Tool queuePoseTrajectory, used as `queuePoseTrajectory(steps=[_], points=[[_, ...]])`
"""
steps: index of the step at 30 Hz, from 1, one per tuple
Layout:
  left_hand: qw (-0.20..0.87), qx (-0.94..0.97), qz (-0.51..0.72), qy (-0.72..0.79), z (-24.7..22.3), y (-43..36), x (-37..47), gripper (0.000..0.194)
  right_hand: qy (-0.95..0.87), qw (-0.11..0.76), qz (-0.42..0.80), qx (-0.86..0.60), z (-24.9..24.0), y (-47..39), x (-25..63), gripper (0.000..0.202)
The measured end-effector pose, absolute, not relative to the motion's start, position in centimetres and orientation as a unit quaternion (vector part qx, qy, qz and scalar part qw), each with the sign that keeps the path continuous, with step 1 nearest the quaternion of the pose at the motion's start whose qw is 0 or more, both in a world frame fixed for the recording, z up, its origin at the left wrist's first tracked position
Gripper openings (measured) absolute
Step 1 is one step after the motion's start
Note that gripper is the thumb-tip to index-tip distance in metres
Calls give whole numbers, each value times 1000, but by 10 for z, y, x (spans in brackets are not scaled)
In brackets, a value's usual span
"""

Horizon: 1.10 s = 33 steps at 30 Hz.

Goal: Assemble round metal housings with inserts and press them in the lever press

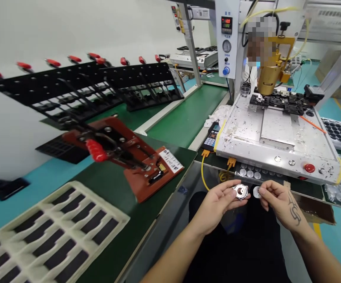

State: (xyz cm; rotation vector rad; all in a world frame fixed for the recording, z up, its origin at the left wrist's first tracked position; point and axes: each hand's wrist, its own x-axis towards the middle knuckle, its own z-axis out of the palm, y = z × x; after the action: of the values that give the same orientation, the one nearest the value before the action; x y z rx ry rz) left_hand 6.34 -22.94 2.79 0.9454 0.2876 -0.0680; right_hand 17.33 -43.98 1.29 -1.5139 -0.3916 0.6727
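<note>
My left hand [217, 202] pinches a small silver watch case [237, 196] by its edge, between thumb and fingers. The case is round with lugs, and its face has a curved opening. Close to its right side, my right hand [276, 198] grips a thin round disc [256, 192] with pale printing on it between thumb and forefinger. Case and disc are apart, both held above my lap at the front edge of the bench. A strip of similar round discs [249, 173] lies just beyond my hands, under the machine's front.
A press machine [241, 137] with a gold head [267, 82] and red button [309, 168] stands ahead. Left are a brown clamp fixture [142, 188] with a red handle, a beige compartment tray [78, 188] and black racks [70, 84]. A tray of black discs [340, 131] sits right.
</note>
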Motion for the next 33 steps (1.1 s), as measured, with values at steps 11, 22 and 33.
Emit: queuePoseTrajectory(steps=[11, 22, 33], points=[[888, 448, -4, 102, 25, -231, 50, 48, -186, 659, 387, -617, 18, -440, 169, 35], [889, 446, 3, 106, 32, -233, 42, 49, -229, 637, 327, -660, 27, -435, 171, 32], [872, 481, 19, 83, 38, -236, 38, 45, -315, 603, 269, -682, 44, -429, 169, 25]])
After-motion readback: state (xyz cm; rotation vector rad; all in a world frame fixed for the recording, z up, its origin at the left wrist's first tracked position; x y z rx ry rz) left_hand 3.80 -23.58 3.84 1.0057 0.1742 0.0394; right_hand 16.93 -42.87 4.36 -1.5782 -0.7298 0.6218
